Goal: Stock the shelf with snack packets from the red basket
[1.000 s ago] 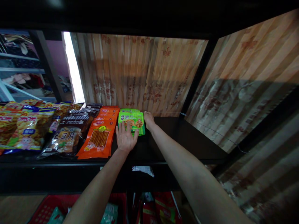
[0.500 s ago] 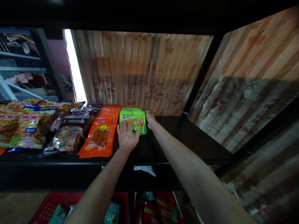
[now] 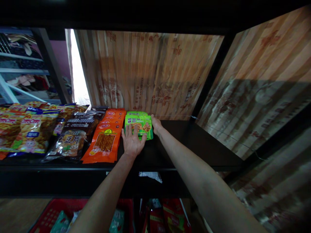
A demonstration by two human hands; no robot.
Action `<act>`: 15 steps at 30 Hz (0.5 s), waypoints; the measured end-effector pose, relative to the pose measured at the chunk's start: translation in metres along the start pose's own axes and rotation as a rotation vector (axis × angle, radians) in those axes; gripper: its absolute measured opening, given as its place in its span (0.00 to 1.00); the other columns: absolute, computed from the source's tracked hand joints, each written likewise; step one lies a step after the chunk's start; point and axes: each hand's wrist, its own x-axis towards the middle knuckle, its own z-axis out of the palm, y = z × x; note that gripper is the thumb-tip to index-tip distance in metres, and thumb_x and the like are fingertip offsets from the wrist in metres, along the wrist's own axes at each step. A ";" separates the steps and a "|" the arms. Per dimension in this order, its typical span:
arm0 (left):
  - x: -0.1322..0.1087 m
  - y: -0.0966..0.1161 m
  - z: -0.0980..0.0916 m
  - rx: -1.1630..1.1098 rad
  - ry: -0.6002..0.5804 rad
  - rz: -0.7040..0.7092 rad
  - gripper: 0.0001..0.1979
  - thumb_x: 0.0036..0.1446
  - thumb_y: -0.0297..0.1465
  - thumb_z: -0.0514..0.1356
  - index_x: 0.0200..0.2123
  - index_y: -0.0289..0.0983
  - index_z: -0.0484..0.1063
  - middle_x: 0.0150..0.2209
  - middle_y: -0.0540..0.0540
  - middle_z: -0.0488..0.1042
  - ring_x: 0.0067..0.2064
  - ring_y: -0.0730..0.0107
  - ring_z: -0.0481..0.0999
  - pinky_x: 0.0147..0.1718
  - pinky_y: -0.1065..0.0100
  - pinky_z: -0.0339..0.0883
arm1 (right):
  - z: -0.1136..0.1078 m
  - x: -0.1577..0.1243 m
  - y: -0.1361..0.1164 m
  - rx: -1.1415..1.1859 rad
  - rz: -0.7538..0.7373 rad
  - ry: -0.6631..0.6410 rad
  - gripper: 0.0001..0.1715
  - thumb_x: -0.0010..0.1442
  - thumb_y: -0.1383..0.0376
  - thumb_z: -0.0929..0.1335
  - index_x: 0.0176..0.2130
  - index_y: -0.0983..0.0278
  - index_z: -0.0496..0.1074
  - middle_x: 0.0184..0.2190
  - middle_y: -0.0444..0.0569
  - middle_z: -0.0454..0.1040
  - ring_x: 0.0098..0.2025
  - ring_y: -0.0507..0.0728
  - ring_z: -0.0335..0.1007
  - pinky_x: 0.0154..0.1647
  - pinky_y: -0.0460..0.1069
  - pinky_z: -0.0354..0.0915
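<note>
Bright green snack bags (image 3: 141, 123) lie stacked on the black shelf (image 3: 184, 145), beside a row of orange snack bags (image 3: 105, 142). My left hand (image 3: 133, 142) rests on the lower front of the green stack, its fingers spread and laid flat. At the stack's right edge is my right hand (image 3: 156, 124), touching the side of the bags. Most of its fingers are hidden behind the wrist and the bags, so their grip does not show.
Dark potato-chip bags (image 3: 70, 139) and yellow snack bags (image 3: 34, 132) fill the shelf's left side. A curtain (image 3: 145, 71) hangs behind, with a thin wire (image 3: 218, 132) along the right. Below stand a red basket (image 3: 48, 216) and red packages (image 3: 170, 215).
Almost nothing differs. Both hands stay at the green bags, and the view has shifted very slightly.
</note>
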 end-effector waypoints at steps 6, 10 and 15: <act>0.001 0.000 0.001 -0.034 -0.023 -0.024 0.31 0.58 0.45 0.50 0.59 0.32 0.63 0.62 0.32 0.60 0.63 0.49 0.58 0.61 0.46 0.46 | -0.002 -0.012 -0.008 -0.413 -0.112 0.046 0.25 0.61 0.58 0.61 0.55 0.66 0.68 0.52 0.55 0.72 0.54 0.59 0.68 0.55 0.53 0.61; 0.001 0.000 -0.001 -0.037 -0.039 -0.024 0.31 0.58 0.45 0.50 0.59 0.32 0.62 0.62 0.32 0.60 0.64 0.50 0.57 0.61 0.47 0.46 | -0.001 -0.026 -0.027 -0.744 -0.405 0.042 0.28 0.62 0.59 0.60 0.60 0.62 0.63 0.63 0.51 0.59 0.64 0.60 0.52 0.64 0.56 0.48; 0.001 0.000 0.000 -0.032 -0.026 -0.016 0.31 0.58 0.44 0.51 0.59 0.30 0.62 0.61 0.31 0.61 0.63 0.49 0.58 0.62 0.47 0.46 | 0.014 -0.043 -0.048 -0.977 -0.633 -0.256 0.23 0.62 0.58 0.59 0.52 0.60 0.72 0.57 0.46 0.69 0.62 0.57 0.56 0.65 0.53 0.45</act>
